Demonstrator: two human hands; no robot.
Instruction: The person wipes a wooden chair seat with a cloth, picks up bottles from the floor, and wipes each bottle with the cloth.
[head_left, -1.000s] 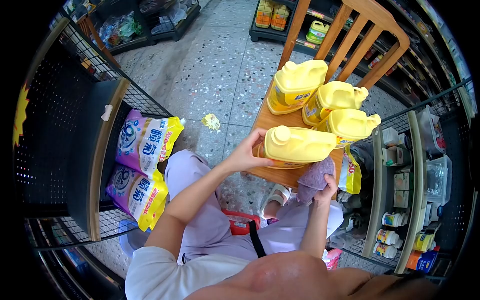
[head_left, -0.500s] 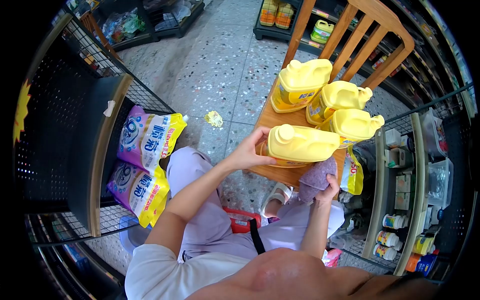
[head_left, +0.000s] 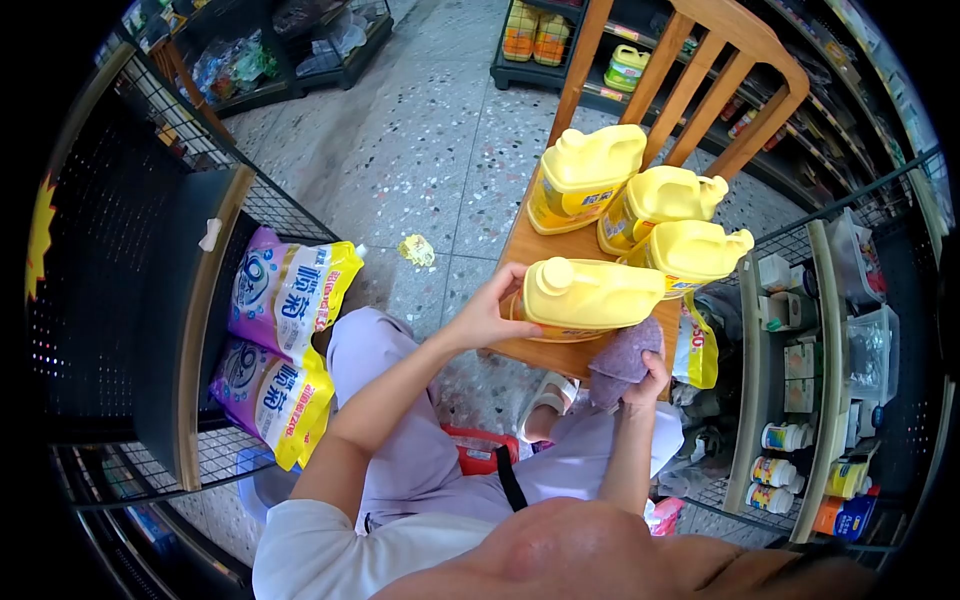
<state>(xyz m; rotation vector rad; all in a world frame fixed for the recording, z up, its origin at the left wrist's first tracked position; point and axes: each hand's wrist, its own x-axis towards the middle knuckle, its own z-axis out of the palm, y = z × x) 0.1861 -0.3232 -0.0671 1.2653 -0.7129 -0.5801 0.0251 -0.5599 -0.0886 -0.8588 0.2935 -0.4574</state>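
My left hand [head_left: 495, 312] grips the left end of a yellow jug [head_left: 592, 292], thumb and fingers on either side of it. The jug is upright at the near edge of a wooden chair seat [head_left: 545, 355]. In my right hand [head_left: 648, 382] is a bunched purple cloth [head_left: 620, 360], held against the near right side of the jug. Behind the held jug stand three more yellow jugs: one at the back left [head_left: 587, 178], one in the middle [head_left: 660, 205] and one at the right [head_left: 688, 255].
Two purple and yellow detergent bags [head_left: 290, 290] lean by the left shelf [head_left: 215, 300]. The right shelf [head_left: 830, 380] carries bottles, boxes and clear tubs. A crumpled yellow scrap [head_left: 416, 250] lies on the floor. A red object [head_left: 478, 452] sits between my legs.
The whole view has shifted slightly, with the chair and jugs now a little further left and lower. Both hands keep their holds on the jug and the cloth.
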